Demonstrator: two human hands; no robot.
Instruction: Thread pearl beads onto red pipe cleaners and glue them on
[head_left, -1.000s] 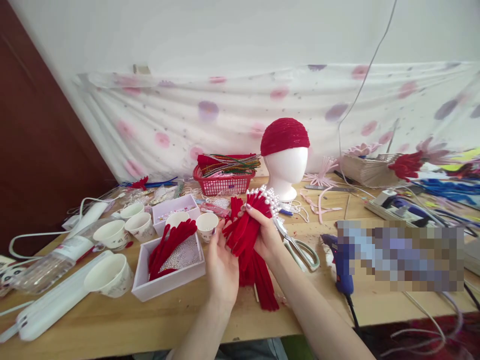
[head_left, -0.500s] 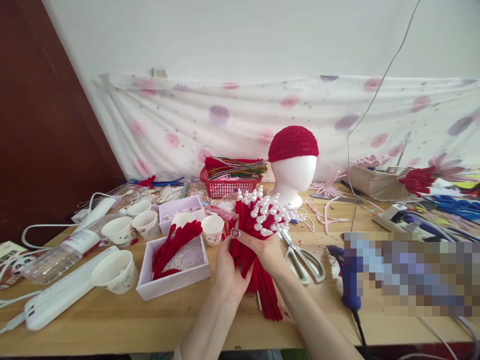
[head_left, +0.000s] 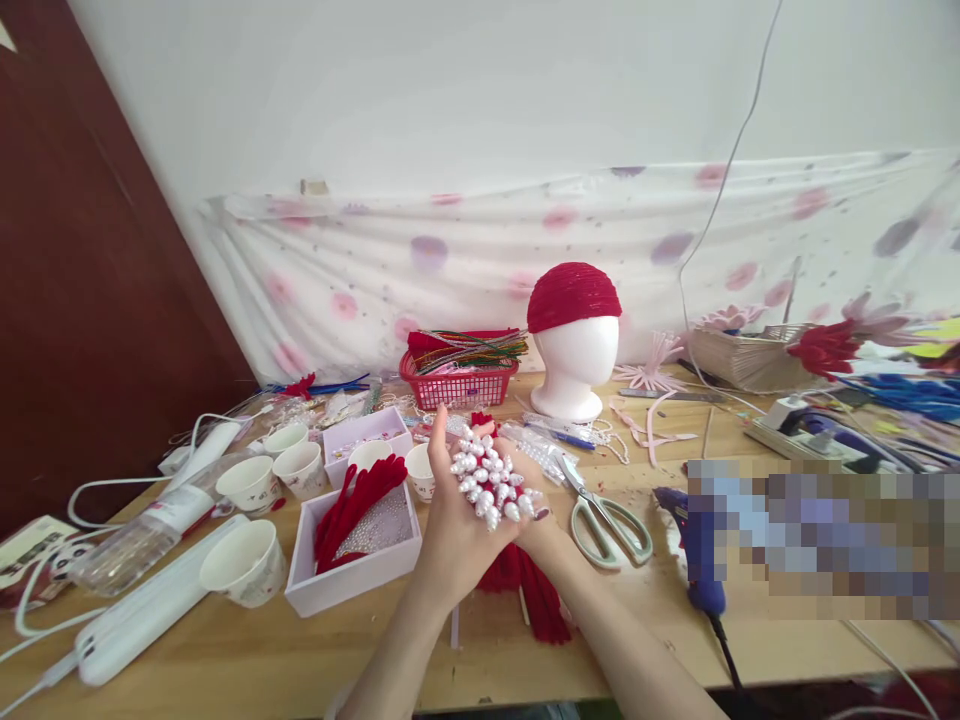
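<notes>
Both hands are closed around a bundle of red chenille stems with white pearl beads (head_left: 489,478) on their tips, and the pearl ends point toward me. My left hand (head_left: 448,520) wraps the bundle from the left with its thumb raised. From the right, my right hand (head_left: 534,500) grips it, its fingers partly hidden behind the pearls. Beneath the hands, more red chenille stems (head_left: 546,600) lie on the table. Scissors (head_left: 609,520) with pale handles rest just right of my right hand.
A white foam head (head_left: 576,360) wearing a red wrapped cap (head_left: 574,297) stands behind. A red basket (head_left: 459,388) of stems is at the back. Left are a white box (head_left: 352,580) with red stems and beads, and several paper cups (head_left: 244,565). A blue glue gun (head_left: 703,560) lies right.
The bundle has tipped so its pearl ends, which pointed up and right, face me. My hands have turned with it, and the left thumb has lifted. The view has shifted slightly.
</notes>
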